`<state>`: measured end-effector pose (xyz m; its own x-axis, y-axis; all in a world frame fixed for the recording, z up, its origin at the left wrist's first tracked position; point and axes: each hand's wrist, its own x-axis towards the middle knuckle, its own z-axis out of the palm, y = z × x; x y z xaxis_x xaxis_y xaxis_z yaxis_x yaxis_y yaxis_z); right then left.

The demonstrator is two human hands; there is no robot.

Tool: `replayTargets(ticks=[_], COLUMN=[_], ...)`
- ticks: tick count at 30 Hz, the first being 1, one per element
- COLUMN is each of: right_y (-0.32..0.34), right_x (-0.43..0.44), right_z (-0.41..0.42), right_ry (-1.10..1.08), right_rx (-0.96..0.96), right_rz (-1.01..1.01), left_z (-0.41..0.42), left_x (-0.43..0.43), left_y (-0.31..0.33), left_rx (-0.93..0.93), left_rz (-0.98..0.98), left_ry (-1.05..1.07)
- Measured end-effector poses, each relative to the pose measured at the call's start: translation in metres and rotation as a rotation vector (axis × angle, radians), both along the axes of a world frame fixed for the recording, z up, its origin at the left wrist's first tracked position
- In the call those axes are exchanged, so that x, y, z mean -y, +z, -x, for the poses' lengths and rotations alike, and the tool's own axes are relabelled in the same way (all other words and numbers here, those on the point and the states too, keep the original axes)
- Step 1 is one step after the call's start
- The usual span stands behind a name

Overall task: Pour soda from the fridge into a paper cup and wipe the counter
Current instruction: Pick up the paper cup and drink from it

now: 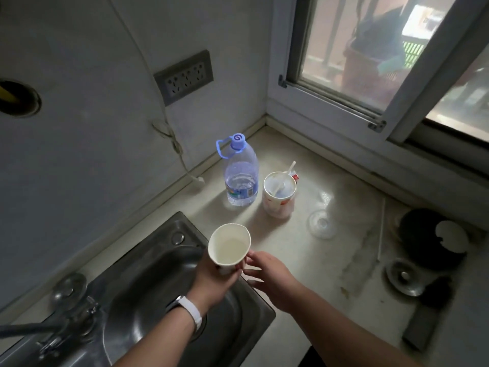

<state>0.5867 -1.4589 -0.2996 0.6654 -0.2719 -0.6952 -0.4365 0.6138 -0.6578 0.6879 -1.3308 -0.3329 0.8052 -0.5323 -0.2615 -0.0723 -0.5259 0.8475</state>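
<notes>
1. Lower centre: the left hand grips the paper cup, which holds pale liquid, over the sink edge. The right hand, fingers loosely extended, touches its base.
2. Mid-frame: a printed cup holds a stick.
3. Farther left: a capped bottle, partly full of clear liquid.

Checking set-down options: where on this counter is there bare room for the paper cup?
Bare counter lies between the sink and the clear lid, in front of the used cup, running toward the camera. Crowded: the bottle corner and the right side, with black dish and metal disc.
</notes>
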Motion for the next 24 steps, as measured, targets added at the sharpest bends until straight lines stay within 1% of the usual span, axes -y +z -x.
replayTargets(ticks=[4, 8, 10, 13, 18, 24], right_y=[-0.006, -0.009, -0.011, -0.014, -0.021, -0.022], right_x=[0.011, 0.022, 0.025, 0.028, 0.025, 0.023], right_z=[-0.003, -0.006, -0.006, -0.007, -0.009, -0.012], right_ry=[-0.024, -0.055, -0.064, -0.072, -0.095, -0.123], right_rx=[-0.013, -0.022, -0.023, -0.031, -0.035, -0.043], right_rz=[0.009, 0.006, 0.002, -0.001, -0.023, -0.036], left_z=[-0.01, -0.013, -0.016, -0.017, -0.015, -0.014], left_x=[0.015, 0.027, 0.029, 0.029, 0.032, 0.033], left_y=[-0.018, -0.02, -0.028, -0.048, -0.049, -0.045], left_rx=[-0.063, -0.079, -0.104, -0.11, -0.094, -0.096], left_rz=[-0.042, -0.053, -0.04, -0.074, -0.147, -0.19], left_ry=[0.009, -0.005, -0.01, 0.003, -0.045, -0.033])
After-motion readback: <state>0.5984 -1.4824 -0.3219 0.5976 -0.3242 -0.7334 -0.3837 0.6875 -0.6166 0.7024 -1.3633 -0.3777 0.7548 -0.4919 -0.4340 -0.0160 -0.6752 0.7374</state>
